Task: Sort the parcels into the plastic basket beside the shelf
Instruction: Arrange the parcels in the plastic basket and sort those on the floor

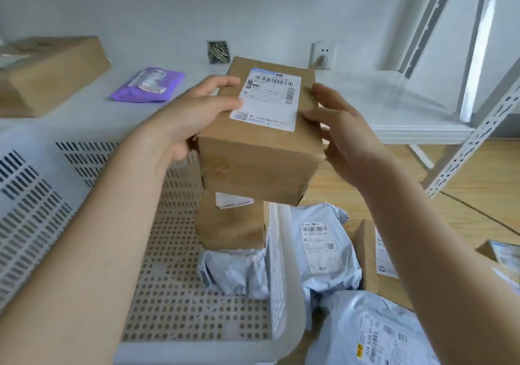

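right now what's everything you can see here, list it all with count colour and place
held box: 1, brown with white label, raised above the basket between both hands
basket: 1, white perforated plastic, lower left
box in basket: 1, brown, right side of basket
bag in basket: 1, pale grey, in front of that box
bags on floor: at least 2, pale grey with labels, right of basket
boxes on floor: at least 2, brown, far right, partly cut off
purple bag: 1, on the white surface behind the basket
large box: 1, brown, far left
shelf: 1, white metal, right
left hand: grip on held box's left side
right hand: fingers straight against its right side
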Available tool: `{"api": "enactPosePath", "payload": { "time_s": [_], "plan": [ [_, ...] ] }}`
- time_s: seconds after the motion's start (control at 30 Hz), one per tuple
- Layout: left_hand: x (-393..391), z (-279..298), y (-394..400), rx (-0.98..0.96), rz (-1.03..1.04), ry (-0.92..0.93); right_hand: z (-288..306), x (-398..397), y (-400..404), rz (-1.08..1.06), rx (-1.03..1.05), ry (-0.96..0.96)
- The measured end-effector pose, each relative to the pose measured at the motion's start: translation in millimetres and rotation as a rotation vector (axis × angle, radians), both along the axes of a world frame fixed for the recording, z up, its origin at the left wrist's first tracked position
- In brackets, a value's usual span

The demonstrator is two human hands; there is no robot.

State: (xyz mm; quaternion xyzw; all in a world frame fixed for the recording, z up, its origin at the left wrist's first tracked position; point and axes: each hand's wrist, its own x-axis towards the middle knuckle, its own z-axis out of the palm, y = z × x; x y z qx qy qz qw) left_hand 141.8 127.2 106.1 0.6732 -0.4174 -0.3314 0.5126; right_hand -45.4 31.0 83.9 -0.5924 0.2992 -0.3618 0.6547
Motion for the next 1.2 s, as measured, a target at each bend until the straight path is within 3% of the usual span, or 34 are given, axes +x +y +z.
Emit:
{"api": "enactPosePath", "payload": {
  "time_s": [0.37,0.57,0.73,0.87,0.97,1.07,1.2],
  "plan": [
    [94.0,-19.8,63.7,0.167,0.222,0.022,-45.5,109.3,48.8,0.235,0.167,0.144],
    [143.3,-59.7,85.5,0.244,0.242,0.091,-61.1,159.2,60.0,0.335,0.035,0.360],
    [175.6,-89.8,83.5,0.384,0.228,0.018,-80.1,202.7,68.7,0.353,-0.197,0.667],
    [195.7,-131.0,75.6,0.487,0.136,0.022,-107.5,236.8,74.3,0.380,-0.297,0.963],
    [204.9,-168.9,74.1,0.612,-0.030,0.106,-134.2,242.2,77.4,0.422,-0.214,1.067],
    [210.4,-198.8,72.9,0.697,-0.110,0.233,-160.9,245.1,77.3,0.411,-0.184,1.107],
    [217.3,-227.4,65.1,0.739,-0.114,0.304,-195.6,256.2,85.0,0.293,-0.031,1.017]
  ]
}}
